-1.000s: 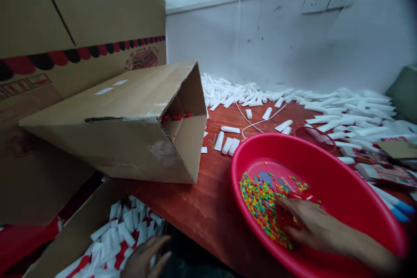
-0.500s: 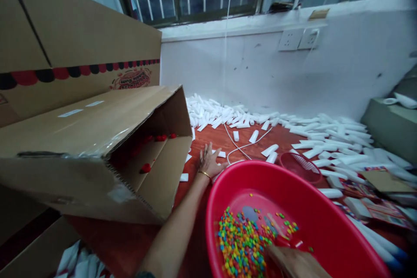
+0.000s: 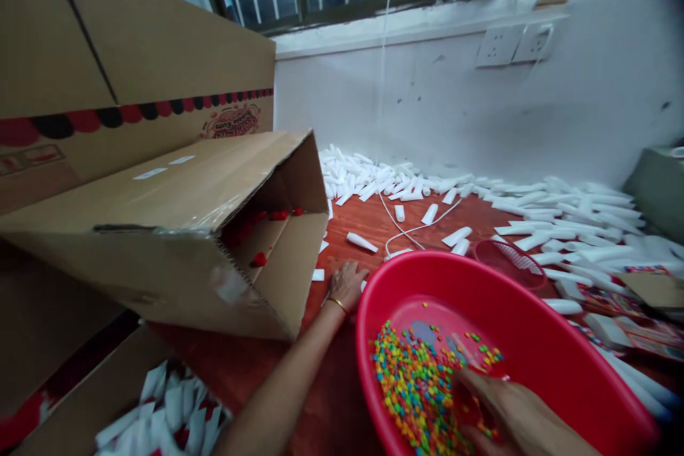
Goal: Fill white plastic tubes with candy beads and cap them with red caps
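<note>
My left hand [image 3: 346, 285], with a bracelet at the wrist, is low over the reddish-brown surface between the cardboard box and the basin. Its fingers are curled, and the edge of a white tube [image 3: 364, 286] shows at the fingertips; the grip is partly hidden. A large red basin [image 3: 556, 349] holds many small multicoloured candies [image 3: 411, 377], heaped toward its near left side. Inside it, my right hand [image 3: 502, 406] is closed around a see-through red plastic scoop [image 3: 469, 402] beside the candies. Motion blur and the hand hide part of the scoop.
An open cardboard box [image 3: 176, 199] lies on its side at left, with red pieces [image 3: 259, 259] inside. White tubes [image 3: 577, 210] are spread along the wall. A red mesh basket [image 3: 507, 263] sits behind the basin. More tubes fill a box [image 3: 171, 413] at lower left.
My left hand has drawn back toward me, its fingers going from spread to curled. My right hand has stayed in the basin by the candies. The view has swung slightly left.
</note>
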Available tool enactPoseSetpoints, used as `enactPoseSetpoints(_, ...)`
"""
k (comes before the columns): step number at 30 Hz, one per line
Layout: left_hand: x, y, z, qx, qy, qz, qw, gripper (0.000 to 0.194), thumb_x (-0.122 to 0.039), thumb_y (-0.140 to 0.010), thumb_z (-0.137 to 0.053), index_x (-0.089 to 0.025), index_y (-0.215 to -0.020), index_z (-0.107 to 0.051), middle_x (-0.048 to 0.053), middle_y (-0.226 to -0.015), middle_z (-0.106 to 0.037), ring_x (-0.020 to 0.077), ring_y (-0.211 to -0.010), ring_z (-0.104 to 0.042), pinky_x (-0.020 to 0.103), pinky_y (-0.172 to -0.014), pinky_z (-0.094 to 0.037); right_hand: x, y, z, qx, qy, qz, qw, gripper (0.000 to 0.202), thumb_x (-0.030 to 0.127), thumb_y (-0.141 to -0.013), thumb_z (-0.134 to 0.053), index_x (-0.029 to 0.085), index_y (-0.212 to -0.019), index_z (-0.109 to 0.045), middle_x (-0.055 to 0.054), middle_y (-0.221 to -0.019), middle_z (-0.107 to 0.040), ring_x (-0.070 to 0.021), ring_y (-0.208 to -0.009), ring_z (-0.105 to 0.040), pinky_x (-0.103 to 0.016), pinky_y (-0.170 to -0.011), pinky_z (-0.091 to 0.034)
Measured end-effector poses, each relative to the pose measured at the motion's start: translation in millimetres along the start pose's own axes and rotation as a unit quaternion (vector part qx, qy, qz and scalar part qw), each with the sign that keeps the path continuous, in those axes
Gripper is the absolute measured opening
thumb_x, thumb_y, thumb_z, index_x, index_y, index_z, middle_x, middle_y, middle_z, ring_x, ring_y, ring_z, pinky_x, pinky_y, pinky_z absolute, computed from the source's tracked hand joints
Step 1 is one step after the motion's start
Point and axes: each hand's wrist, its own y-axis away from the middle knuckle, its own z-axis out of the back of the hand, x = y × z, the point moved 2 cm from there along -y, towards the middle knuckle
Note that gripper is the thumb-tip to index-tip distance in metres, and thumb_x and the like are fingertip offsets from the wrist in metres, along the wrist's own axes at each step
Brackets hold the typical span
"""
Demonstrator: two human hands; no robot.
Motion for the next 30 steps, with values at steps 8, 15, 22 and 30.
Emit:
enactPoseSetpoints(8,0.0,88.8,-0.8,-0.026,0.038,-0.042,0.998,0.044,-0.029,-0.081,-0.049,-0.022,-0.124,-0.047,0.008,-0.135,-0.042,0.0267,-0.13,-0.027,0.047,-0.106,-0.023,14.4,-6.8,15.2,0.031,0.046,0.014,0.998,0.021,0.025,-0.076,-0.049,0.02,-0.094,-0.057,-0.01,-0.086,-0.066,-0.0224,-0.074,-0.062,-0.029,-0.059,-0.045)
enactPoseSetpoints(15,8.1,133.9,10.5,-0.096,0.069,-0.067,0.991,0.041,-0.015,-0.085,-0.035,-0.015,-0.125,-0.044,0.007,-0.143,-0.03,0.02,-0.135,-0.013,0.039,-0.109,-0.023,26.0,-12.7,11.3,0.033,0.138,0.028,0.99,0.022,0.033,-0.083,-0.045,0.017,-0.094,-0.055,-0.01,-0.086,-0.063,-0.0221,-0.074,-0.061,-0.032,-0.064,-0.046)
enactPoseSetpoints(22,21.4,160.4,4.8,-0.078,0.048,0.023,0.996,0.041,-0.012,-0.086,-0.036,-0.012,-0.127,-0.04,0.014,-0.132,-0.044,0.0234,-0.121,-0.041,0.04,-0.097,-0.039,23.4,-12.5,-3.0,0.068,0.179,0.028,0.981,0.022,0.024,-0.081,-0.046,0.013,-0.098,-0.056,-0.016,-0.096,-0.062,-0.0279,-0.082,-0.061,-0.039,-0.068,-0.048)
enactPoseSetpoints(30,10.8,134.0,13.2,-0.054,0.023,0.116,0.992,0.051,-0.03,-0.085,-0.045,-0.01,-0.13,-0.031,0.016,-0.112,-0.053,0.0249,-0.099,-0.056,0.033,-0.079,-0.047,37.4,-20.6,4.8,0.103,0.224,-0.005,0.969,0.022,0.023,-0.081,-0.049,0.014,-0.101,-0.054,-0.013,-0.094,-0.064,-0.0241,-0.083,-0.062,-0.031,-0.065,-0.046)
